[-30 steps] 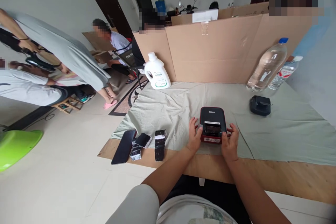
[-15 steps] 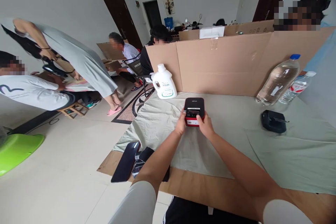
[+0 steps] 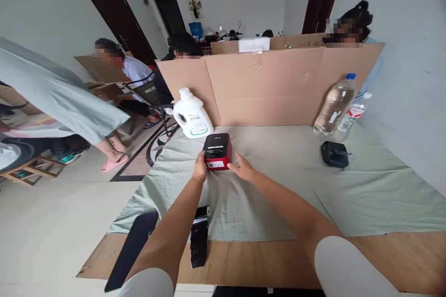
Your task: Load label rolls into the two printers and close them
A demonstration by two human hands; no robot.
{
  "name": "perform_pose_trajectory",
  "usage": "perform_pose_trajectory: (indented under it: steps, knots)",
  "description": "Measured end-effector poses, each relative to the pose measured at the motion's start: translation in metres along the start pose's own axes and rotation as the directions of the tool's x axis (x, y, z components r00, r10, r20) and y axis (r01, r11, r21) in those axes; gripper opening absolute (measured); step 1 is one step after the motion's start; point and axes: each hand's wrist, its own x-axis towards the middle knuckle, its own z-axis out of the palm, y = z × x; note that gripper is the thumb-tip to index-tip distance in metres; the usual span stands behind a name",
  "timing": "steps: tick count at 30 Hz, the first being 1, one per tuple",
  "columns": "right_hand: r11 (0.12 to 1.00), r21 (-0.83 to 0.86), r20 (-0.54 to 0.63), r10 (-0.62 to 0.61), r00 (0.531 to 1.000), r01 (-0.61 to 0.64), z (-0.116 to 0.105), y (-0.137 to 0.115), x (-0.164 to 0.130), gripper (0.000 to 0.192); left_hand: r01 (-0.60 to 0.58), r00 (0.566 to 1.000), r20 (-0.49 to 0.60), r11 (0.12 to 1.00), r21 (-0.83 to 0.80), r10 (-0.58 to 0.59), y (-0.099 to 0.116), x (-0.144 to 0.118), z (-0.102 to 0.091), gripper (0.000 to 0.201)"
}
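Observation:
A small black-topped, red-sided label printer [image 3: 217, 151] rests on the green cloth, a white sticker on its near side. My left hand [image 3: 200, 167] grips its left side, fingers partly hidden behind it. Beside the right side is my right hand [image 3: 244, 168], fingers spread apart from the printer and thumb at its near right corner. Close to the front edge, right of my left forearm, lies a partly unrolled roll of shiny black film [image 3: 200, 239]. A dark flat slab, perhaps a tablet [image 3: 130, 253], lies partly under my left forearm.
A white jug [image 3: 193, 118] stands behind the printer, before a cardboard partition [image 3: 265, 88]. At right are a large blue-capped bottle [image 3: 335, 107], a smaller water bottle [image 3: 355, 112] and a black case [image 3: 335, 154]. Other people sit beyond; one stands at left.
My right hand has loosened from the printer and spread its fingers; the left still holds it. The printer has turned, showing its red right side. The view has swung right.

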Motion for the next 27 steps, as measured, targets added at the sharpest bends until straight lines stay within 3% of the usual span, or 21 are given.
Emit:
perform_pose_trajectory:
  steps: [2,4,5,6,8,10,12,14,15,16,18,20,21,24,27]
  knots:
    - [0.979,-0.201,-0.074,0.011,0.997,-0.026,-0.045,0.018,-0.011,0.074,-0.012,0.988,-0.147,0.986,0.165,0.036,0.006,-0.015,0.002,0.041]
    - [0.892,-0.444,-0.225,-0.017,0.974,-0.087,-0.105,0.036,-0.022,0.065,-0.122,0.947,-0.238,0.926,0.357,0.216,0.012,-0.035,0.005,0.041]
    - [0.867,-0.478,-0.29,-0.008,0.957,-0.138,-0.138,0.046,-0.028,0.063,-0.212,0.912,-0.232,0.874,0.438,0.338,0.014,-0.046,0.007,0.042]
    - [0.842,-0.503,-0.35,0.005,0.937,-0.193,-0.172,0.055,-0.034,0.061,-0.313,0.871,-0.192,0.811,0.495,0.453,0.016,-0.057,0.011,0.044]
    - [0.693,-0.607,-0.5,0.047,0.865,-0.389,-0.232,0.072,-0.049,0.059,-0.493,0.794,-0.058,0.696,0.522,0.606,0.017,-0.082,0.025,0.047]
    - [0.543,-0.586,-0.637,0.15,0.756,-0.602,-0.276,0.087,-0.065,0.067,-0.601,0.762,0.096,0.646,0.47,0.64,0.013,-0.11,0.046,0.044]
    - [0.428,-0.498,-0.701,0.312,0.641,-0.754,-0.3,0.099,-0.081,0.078,-0.633,0.77,0.267,0.647,0.425,0.579,0.003,-0.14,0.069,0.04]
    - [0.377,-0.41,-0.686,0.472,0.553,-0.831,-0.308,0.107,-0.094,0.088,-0.654,0.751,0.469,0.624,0.428,0.465,-0.012,-0.172,0.089,0.04]
    - [0.376,-0.377,-0.664,0.528,0.53,-0.847,-0.307,0.11,-0.099,0.091,-0.681,0.715,0.575,0.582,0.445,0.397,-0.02,-0.188,0.095,0.044]
    - [0.383,-0.352,-0.645,0.562,0.518,-0.854,-0.306,0.112,-0.104,0.092,-0.717,0.666,0.675,0.52,0.464,0.316,-0.027,-0.203,0.099,0.048]
    - [0.405,-0.321,-0.638,0.575,0.512,-0.856,-0.302,0.112,-0.112,0.093,-0.814,0.527,0.837,0.37,0.448,0.146,-0.037,-0.23,0.1,0.053]
    - [0.423,-0.297,-0.655,0.562,0.505,-0.856,-0.297,0.106,-0.119,0.092,-0.886,0.403,0.915,0.259,0.385,0.019,-0.041,-0.247,0.095,0.055]
    - [0.438,-0.282,-0.659,0.558,0.504,-0.854,-0.294,0.102,-0.122,0.091,-0.906,0.364,0.931,0.23,0.357,-0.012,-0.042,-0.252,0.091,0.056]
    - [0.526,-0.277,-0.633,0.53,0.565,-0.804,-0.276,0.082,-0.135,0.086,-0.917,0.346,0.938,0.21,0.339,-0.005,-0.039,-0.257,0.083,0.056]
    - [0.631,-0.352,-0.554,0.454,0.697,-0.691,-0.24,0.057,-0.154,0.082,-0.907,0.362,0.931,0.251,0.339,0.049,-0.036,-0.256,0.081,0.054]
